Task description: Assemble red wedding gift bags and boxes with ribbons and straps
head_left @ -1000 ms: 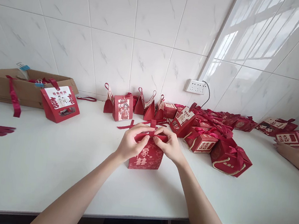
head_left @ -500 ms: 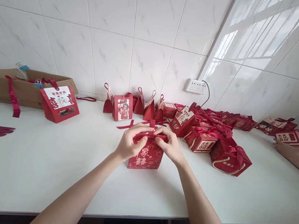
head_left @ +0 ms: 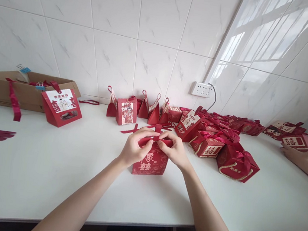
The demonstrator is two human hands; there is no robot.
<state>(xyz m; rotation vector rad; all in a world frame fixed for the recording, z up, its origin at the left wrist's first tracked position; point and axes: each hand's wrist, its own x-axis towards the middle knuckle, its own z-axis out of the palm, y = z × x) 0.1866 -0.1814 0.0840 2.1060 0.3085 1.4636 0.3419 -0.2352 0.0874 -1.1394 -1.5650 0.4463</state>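
A red gift box [head_left: 150, 164] with pale printed characters stands upright on the white table in front of me. My left hand [head_left: 136, 143] pinches its top edge from the left, thumb in front and fingers behind. On the other side my right hand [head_left: 174, 148] grips the same edge in a like way. Between the two hands a red ribbon loop [head_left: 158, 128] sticks up from the box top. Behind it, loose red ribbon strips [head_left: 129, 130] lie on the table.
A cardboard tray [head_left: 35, 78] with red ribbon is at the left, beside a red box [head_left: 62, 108]. Small boxes [head_left: 126, 112] line the wall. Bow-tied boxes [head_left: 238, 163] are piled to the right. At the far right, another person's hands [head_left: 298, 154] hold a red box [head_left: 295, 142].
My hands keep their grip on the box top, almost unmoved. At the far right, the other person's second hand has come into view by their box.
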